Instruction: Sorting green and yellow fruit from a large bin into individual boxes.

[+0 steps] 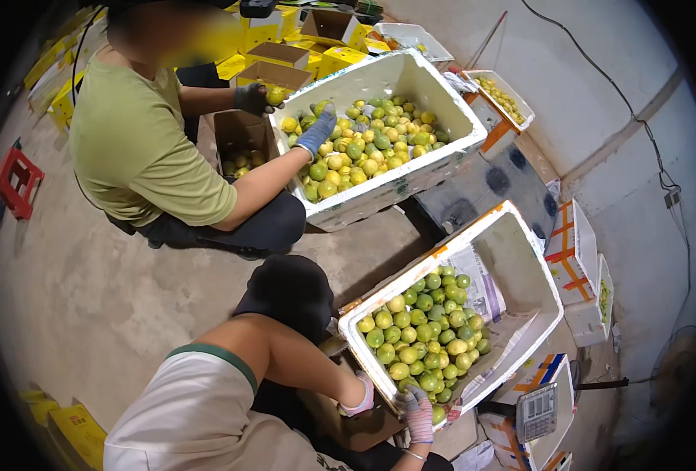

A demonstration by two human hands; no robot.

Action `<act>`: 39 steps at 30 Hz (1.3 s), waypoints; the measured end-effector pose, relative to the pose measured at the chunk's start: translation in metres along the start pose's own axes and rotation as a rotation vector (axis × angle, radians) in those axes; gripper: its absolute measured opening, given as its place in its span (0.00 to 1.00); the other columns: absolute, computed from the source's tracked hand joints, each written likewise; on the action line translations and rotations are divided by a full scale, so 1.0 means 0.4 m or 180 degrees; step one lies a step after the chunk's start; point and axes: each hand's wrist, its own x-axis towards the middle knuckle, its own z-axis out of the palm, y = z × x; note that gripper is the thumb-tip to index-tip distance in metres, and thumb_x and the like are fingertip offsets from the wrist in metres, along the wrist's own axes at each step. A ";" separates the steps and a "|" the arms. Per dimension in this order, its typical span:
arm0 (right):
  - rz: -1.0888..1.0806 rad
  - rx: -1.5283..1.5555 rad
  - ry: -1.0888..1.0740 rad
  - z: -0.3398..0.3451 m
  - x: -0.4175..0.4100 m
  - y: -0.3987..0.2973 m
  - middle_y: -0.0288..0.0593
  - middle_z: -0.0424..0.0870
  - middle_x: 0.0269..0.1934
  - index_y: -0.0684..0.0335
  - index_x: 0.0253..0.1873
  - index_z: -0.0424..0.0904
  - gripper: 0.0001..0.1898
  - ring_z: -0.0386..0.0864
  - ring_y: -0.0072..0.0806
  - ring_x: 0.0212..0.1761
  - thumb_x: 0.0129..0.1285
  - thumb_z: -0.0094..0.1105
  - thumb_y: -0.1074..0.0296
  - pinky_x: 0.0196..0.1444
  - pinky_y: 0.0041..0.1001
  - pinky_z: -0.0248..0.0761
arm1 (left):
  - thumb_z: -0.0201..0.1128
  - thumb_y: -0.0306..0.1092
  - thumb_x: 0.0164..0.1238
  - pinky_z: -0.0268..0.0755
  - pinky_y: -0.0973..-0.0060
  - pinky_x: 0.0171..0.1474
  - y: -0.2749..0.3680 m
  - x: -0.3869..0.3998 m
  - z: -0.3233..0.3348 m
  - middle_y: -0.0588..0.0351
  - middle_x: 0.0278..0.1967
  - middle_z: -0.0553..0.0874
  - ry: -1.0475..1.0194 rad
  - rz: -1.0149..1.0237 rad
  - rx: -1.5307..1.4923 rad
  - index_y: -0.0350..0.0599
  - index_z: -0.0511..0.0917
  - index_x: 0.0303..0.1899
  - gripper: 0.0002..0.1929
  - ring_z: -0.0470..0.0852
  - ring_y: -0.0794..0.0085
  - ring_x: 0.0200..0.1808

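A white foam box [551,282], lined with newspaper [472,277], holds many round yellow-green fruits [424,329] that look like passion fruit. My right hand [417,415], in a striped knit glove with grey fingers, reaches over the near corner of this box. Its fingertips touch a green fruit there; whether they grip it is unclear. Lower down, beside the box's left wall, my left hand [358,395] is inside an open cardboard box [360,433]. It wears a pink striped glove, and its fingers are mostly hidden.
Across from me a co-worker [147,141] in gloves holds fruit over a larger foam box [383,182] of yellow and green fruits. Yellow cartons [339,59] are stacked behind. A scale display [536,412] stands at right, foam boxes [572,253] along the wall, a red stool [19,182] far left.
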 end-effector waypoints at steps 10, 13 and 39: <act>-0.0039 -0.0415 0.0003 0.000 0.000 0.001 0.46 0.89 0.45 0.63 0.66 0.74 0.20 0.87 0.27 0.39 0.76 0.57 0.60 0.26 0.21 0.73 | 0.70 0.44 0.62 0.80 0.48 0.49 -0.001 0.001 0.008 0.58 0.52 0.88 0.0223 0.0010 -0.0122 0.56 0.82 0.60 0.24 0.86 0.56 0.54; -0.0089 -0.0515 0.0056 0.001 -0.003 0.007 0.43 0.89 0.43 0.61 0.66 0.75 0.19 0.85 0.25 0.36 0.76 0.57 0.62 0.26 0.21 0.72 | 0.69 0.44 0.62 0.81 0.49 0.48 -0.012 -0.001 0.008 0.57 0.52 0.88 0.0200 0.0050 -0.0069 0.56 0.80 0.62 0.25 0.87 0.55 0.54; -0.1366 -0.1391 0.0319 -0.020 0.025 0.078 0.53 0.87 0.52 0.66 0.64 0.78 0.20 0.85 0.43 0.53 0.72 0.60 0.62 0.58 0.35 0.76 | 0.64 0.51 0.68 0.78 0.55 0.53 -0.066 -0.057 -0.029 0.45 0.46 0.89 0.0447 0.0746 -0.0981 0.44 0.81 0.55 0.23 0.86 0.48 0.50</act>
